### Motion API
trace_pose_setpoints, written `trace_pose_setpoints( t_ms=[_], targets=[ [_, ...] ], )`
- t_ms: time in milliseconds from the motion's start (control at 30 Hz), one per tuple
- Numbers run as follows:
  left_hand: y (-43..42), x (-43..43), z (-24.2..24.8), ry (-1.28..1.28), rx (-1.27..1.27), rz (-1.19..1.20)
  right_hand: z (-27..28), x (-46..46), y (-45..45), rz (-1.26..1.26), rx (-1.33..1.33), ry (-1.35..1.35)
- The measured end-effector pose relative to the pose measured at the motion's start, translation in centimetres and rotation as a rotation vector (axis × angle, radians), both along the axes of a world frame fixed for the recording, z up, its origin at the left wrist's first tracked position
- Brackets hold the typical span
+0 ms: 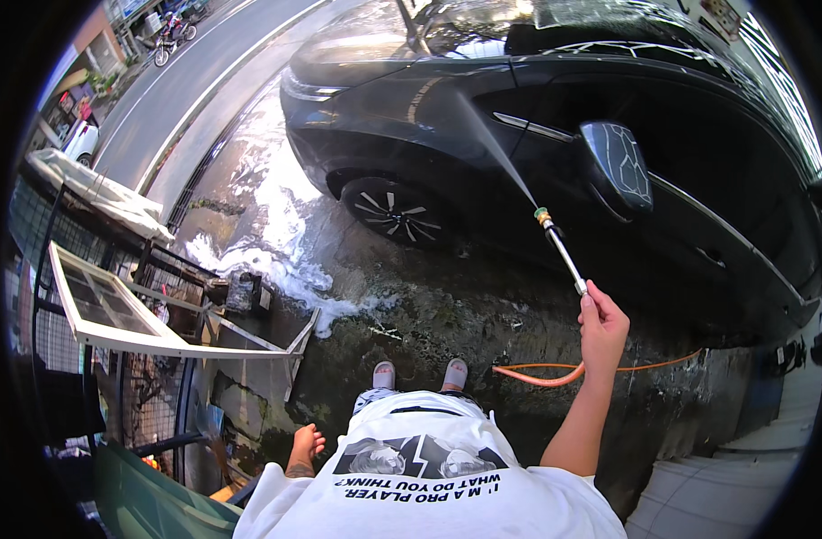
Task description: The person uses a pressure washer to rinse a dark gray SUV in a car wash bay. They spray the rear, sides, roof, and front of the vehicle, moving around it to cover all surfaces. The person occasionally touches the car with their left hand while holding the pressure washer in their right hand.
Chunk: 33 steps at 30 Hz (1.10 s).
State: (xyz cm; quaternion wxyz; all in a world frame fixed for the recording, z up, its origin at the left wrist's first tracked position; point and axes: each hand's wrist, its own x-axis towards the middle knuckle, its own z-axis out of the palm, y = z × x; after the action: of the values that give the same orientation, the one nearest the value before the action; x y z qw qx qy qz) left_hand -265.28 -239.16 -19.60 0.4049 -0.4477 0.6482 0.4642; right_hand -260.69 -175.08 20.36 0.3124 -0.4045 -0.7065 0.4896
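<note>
My right hand (603, 327) is closed around the rear end of a metal spray wand (566, 256) with a brass and green nozzle tip. A fan of water leaves the nozzle and meets the front side panel of a dark, wet car (451, 141). From below my right hand an orange hose (546, 381) loops down and runs off to the right. The wing mirror (616, 168) stands just right of the nozzle. My left hand (306, 442) hangs low beside my shirt, fingers loosely curled, holding nothing that I can see.
White foam (276, 269) spreads over the wet concrete near the front wheel (394, 212). At the left, a white-framed screen panel (114, 303) leans by a dark metal mesh fence. A tiled step (714, 492) lies at lower right. Beyond is a road (175, 74) with a motorcycle rider.
</note>
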Motion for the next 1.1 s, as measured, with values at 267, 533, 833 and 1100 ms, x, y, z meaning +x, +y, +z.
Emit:
trace_pose_setpoints(
  t_ms=[267, 533, 833, 1100],
  targets=[
    [4.3, 2.5, 0.6, 0.15, 0.08, -0.143, 1.4, -7.3, -3.3, 0.129, -0.034, -0.074],
    [-0.8, 6.6, 1.3, 0.066, -0.014, 0.197, 0.9, -11.0, -6.2, 0.273, 0.032, -0.071],
    [-0.2, 9.1, -0.6, 0.064, 0.101, 0.23, -5.2, -10.6, -6.6, 0.29, 0.217, -0.416],
    [-0.8, 5.9, -1.8, 0.071, 0.079, 0.217, -12.1, -6.2, -5.7, 0.195, 0.1, -0.546]
  ],
)
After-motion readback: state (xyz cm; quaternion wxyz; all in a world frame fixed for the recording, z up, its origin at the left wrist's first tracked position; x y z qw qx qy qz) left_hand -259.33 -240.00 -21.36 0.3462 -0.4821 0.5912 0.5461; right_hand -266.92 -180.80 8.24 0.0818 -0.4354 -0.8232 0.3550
